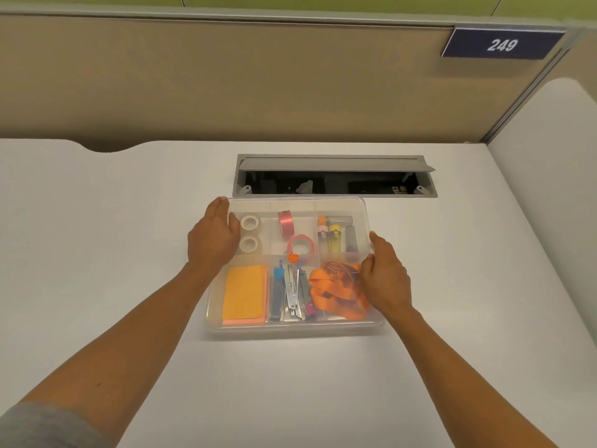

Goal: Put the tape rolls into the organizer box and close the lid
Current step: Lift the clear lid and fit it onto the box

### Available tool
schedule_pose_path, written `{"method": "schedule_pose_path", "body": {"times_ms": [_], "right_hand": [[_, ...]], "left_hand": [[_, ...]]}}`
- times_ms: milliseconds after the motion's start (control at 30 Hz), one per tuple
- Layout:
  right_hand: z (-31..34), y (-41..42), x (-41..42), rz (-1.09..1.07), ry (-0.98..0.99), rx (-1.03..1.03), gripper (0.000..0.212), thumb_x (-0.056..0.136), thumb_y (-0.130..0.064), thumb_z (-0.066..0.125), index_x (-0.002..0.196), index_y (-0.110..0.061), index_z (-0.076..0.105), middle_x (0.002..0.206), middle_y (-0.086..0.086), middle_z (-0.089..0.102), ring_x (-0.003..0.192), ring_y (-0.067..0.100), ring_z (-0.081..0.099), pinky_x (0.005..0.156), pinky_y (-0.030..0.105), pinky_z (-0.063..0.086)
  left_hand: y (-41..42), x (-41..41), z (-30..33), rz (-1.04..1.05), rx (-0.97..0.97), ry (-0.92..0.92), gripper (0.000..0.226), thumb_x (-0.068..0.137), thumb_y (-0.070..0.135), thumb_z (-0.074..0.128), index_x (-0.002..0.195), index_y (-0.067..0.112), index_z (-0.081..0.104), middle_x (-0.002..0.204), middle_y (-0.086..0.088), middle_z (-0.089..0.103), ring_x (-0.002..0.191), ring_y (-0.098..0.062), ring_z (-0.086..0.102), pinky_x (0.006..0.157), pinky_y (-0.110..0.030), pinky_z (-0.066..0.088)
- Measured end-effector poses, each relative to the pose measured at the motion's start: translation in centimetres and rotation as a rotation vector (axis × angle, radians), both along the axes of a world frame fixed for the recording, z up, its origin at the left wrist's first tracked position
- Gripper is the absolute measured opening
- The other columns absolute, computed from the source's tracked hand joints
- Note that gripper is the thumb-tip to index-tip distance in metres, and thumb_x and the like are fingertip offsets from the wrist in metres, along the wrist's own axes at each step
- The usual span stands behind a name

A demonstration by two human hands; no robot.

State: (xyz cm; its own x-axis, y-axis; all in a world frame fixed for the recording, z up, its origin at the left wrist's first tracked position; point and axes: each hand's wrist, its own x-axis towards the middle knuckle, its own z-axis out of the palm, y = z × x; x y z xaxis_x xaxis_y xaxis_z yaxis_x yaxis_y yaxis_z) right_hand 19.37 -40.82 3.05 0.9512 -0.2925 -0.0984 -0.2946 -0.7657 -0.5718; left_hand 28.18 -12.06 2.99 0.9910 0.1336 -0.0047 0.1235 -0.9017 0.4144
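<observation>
Organizer box (292, 328), clear plastic, one, set flat on the white table (97, 221) just in front of an open cable hatch (334, 176); its clear lid (297, 203) lies over the top, contents showing through, so the closing step appears under way or all but done, though whether it is snapped fully home cannot be told. Left hand (214, 236), fingers extended and resting over the far-left edge of the lid, palm down; right hand (384, 273), likewise laid against the right edge, thumb towards the far side; neither is clenched around anything, and the placing on opposite edges reads as pressing the lid down evenly or steadying the box. Tape rolls, four counted, all inside the far row of compartments: two clear rolls (249, 232) lying flat one behind the other in the left compartment, partly behind the left hand; one pink roll (286, 223) standing on edge and one pink-rimmed roll (301, 245) lying flat in the middle compartment. No rolls are visible on the table outside. Other contents: sticky-note pad (244, 294), one stack, near-left compartment; stapler (292, 291), one, with a few small items beside it in the near-middle; orange lanyard (336, 291), one, bundled near-right; several small coloured items (336, 236) far-right, count uncertain.
</observation>
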Motion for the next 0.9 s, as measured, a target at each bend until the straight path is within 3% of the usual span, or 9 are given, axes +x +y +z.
{"method": "schedule_pose_path", "body": {"times_ms": [167, 300, 533, 733, 900], "right_hand": [[1.0, -0.7, 3.7, 0.137, 0.02, -0.072, 0.058, 0.093, -0.031, 0.044, 0.148, -0.023, 0.023, 0.159, -0.002, 0.018, 0.141, 0.022, 0.027, 0.107, 0.046, 0.033], [-0.2, -0.6, 5.9, 0.156, 0.013, -0.083, 0.063, 0.097, -0.045, 0.035, 0.15, -0.019, 0.013, 0.16, 0.0, 0.013, 0.144, 0.021, 0.02, 0.113, 0.041, 0.024], [-0.6, -0.2, 5.8, 0.078, 0.034, -0.12, 0.062, 0.095, -0.055, 0.028, 0.148, -0.025, 0.019, 0.152, 0.005, 0.035, 0.137, 0.028, 0.036, 0.107, 0.049, 0.033], [0.0, -0.3, 5.3, 0.081, 0.044, 0.007, 0.062, 0.095, -0.057, 0.026, 0.149, -0.028, 0.014, 0.142, 0.007, 0.049, 0.122, 0.03, 0.052, 0.096, 0.048, 0.045], [0.3, -0.5, 3.1, -0.153, -0.02, 0.079, 0.056, 0.095, -0.054, 0.032, 0.141, -0.022, 0.033, 0.134, 0.011, 0.055, 0.12, 0.031, 0.053, 0.096, 0.047, 0.044]], "left_hand": [[0.0, 0.1, 0.0, -0.014, -0.001, -0.002, 0.05, 0.1, 0.034, 0.034, 0.145, 0.012, 0.035, 0.152, -0.006, 0.037, 0.123, -0.034, 0.053, 0.099, -0.047, 0.043], [0.0, 0.0, 0.0, -0.013, 0.004, -0.005, 0.049, 0.1, 0.034, 0.034, 0.145, 0.012, 0.035, 0.152, -0.006, 0.037, 0.123, -0.033, 0.053, 0.098, -0.046, 0.044], [0.0, 0.1, -0.1, -0.005, -0.006, -0.007, 0.05, 0.1, 0.034, 0.034, 0.145, 0.012, 0.035, 0.153, -0.006, 0.036, 0.125, -0.034, 0.051, 0.102, -0.047, 0.041], [0.1, 0.0, 0.4, -0.006, 0.006, 0.023, 0.051, 0.1, 0.036, 0.033, 0.145, 0.014, 0.034, 0.153, -0.005, 0.036, 0.126, -0.034, 0.05, 0.102, -0.048, 0.041], [0.5, 0.2, 1.3, 0.0, -0.004, 0.09, 0.054, 0.099, 0.041, 0.037, 0.147, 0.019, 0.031, 0.156, -0.006, 0.028, 0.134, -0.035, 0.041, 0.105, -0.052, 0.036]]}}
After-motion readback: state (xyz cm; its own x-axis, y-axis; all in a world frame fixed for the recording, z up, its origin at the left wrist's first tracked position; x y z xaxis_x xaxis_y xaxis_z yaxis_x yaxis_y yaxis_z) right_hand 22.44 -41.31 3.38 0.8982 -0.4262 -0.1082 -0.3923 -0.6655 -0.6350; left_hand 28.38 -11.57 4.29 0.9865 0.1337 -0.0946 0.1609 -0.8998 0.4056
